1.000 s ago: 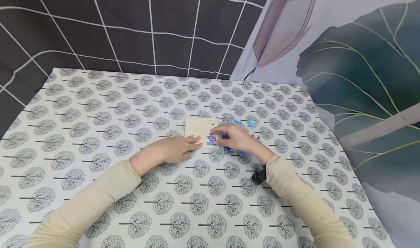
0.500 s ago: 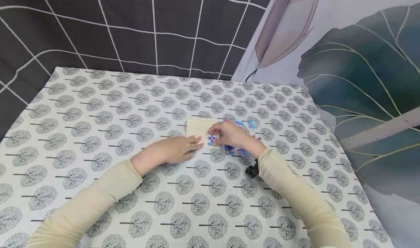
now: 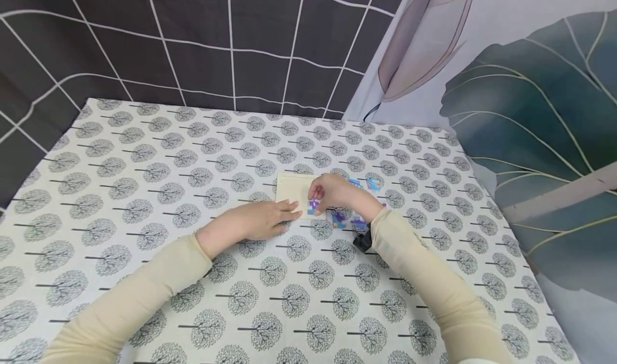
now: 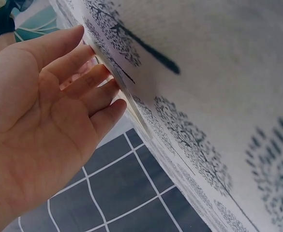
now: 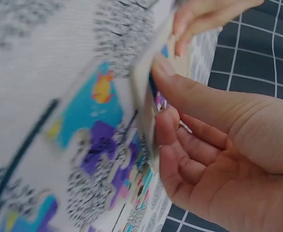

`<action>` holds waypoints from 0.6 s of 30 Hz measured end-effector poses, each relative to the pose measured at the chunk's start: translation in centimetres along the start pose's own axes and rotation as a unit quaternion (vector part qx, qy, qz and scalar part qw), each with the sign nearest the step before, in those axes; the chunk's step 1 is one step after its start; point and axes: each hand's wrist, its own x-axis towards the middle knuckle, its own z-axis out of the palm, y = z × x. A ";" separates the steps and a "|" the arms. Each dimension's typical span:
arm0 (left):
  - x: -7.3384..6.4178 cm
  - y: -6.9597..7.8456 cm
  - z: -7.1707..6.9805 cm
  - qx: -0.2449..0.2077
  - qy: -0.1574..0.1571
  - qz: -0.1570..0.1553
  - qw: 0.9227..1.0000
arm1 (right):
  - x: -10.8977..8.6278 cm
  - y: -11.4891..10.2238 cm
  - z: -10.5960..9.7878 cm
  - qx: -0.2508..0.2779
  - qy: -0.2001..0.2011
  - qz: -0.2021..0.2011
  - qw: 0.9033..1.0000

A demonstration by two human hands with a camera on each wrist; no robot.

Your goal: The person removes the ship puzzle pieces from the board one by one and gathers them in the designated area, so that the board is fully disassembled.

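Note:
A pale cream wooden puzzle tray [image 3: 288,191] lies on the table in the head view. My left hand [image 3: 257,219] rests on its near left corner, fingers extended; the left wrist view shows these fingers [image 4: 102,96] reaching to the tray's edge. At the tray's right side, my right hand [image 3: 335,192] pinches a purple and blue jigsaw piece [image 3: 313,206] between thumb and curled fingers. The right wrist view shows the thumb [image 5: 165,70] low against the tray, with the piece [image 5: 159,99] partly hidden by the hand.
Several loose jigsaw pieces [image 3: 349,219] lie right of the tray, partly under the right hand. A light-blue piece [image 3: 373,184] sits farther back. A black wrist device [image 3: 362,241] shows below the right sleeve. A dark grid-patterned curtain [image 3: 188,48] borders the table's far side.
The right hand and forearm have swung slightly left over the tray, with the fingers turning more downward around the purple piece. The left hand stays on the tray corner. The head view has shifted a little.

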 end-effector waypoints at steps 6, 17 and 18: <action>0.4 -0.1 0.2 0.012 0.001 -0.003 1.000 | 0.4 0.2 -0.4 -0.023 -0.029 -0.008 0.999; 0.2 -0.2 0.3 0.012 0.000 -0.013 1.000 | -1.3 1.7 1.4 0.005 0.055 -0.103 0.993; 0.2 -0.2 0.4 0.011 0.000 -0.014 1.000 | -1.5 1.8 1.6 0.007 0.064 -0.111 0.992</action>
